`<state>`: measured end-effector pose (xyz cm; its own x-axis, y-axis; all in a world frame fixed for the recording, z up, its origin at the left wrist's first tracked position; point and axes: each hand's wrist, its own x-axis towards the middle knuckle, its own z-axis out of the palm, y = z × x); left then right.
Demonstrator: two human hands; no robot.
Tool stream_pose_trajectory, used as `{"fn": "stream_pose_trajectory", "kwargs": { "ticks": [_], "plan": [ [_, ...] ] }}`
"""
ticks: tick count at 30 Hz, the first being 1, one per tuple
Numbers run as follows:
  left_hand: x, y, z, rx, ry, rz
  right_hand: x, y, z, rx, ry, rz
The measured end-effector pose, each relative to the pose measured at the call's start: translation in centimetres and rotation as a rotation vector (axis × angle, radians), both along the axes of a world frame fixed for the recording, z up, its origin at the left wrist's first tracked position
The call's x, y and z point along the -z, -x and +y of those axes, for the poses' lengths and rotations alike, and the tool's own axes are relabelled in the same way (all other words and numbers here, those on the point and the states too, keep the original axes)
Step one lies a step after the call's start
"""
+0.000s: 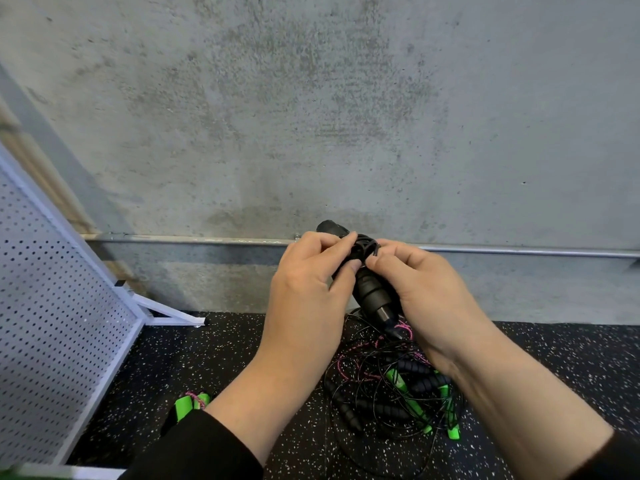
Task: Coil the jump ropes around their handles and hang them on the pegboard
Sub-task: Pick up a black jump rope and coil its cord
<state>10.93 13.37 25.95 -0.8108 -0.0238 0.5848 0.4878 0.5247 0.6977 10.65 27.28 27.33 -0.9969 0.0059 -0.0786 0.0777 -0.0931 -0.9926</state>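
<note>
A black jump rope [369,289] with its thin cord coiled round the paired handles is held up in front of the wall. My left hand [308,282] grips the handles from the left, thumb and fingers on the coil. From the right my right hand [419,289] pinches the cord at the coil, near the upper end. On the floor below lies a tangled pile of jump ropes [391,393], with black and green handles and black and pink cords. The white pegboard [52,306] stands at the left on a white frame.
A coiled jump rope with green handles [190,405] lies on the black speckled floor [207,358] next to the pegboard's foot. A grey concrete wall [311,116] with a metal rail [207,240] runs close ahead.
</note>
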Motion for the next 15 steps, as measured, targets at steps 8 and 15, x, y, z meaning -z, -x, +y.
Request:
{"fn": "stream_pose_trajectory", "kwargs": {
  "ticks": [8,15],
  "plan": [
    [-0.6,0.5,-0.8,0.04,0.01,-0.036,0.1,0.3,0.1,-0.049,-0.061,0.095],
    [-0.3,0.9,-1.3,0.009,0.132,-0.019,0.5,0.1,0.2,-0.059,-0.004,0.041]
  ]
}}
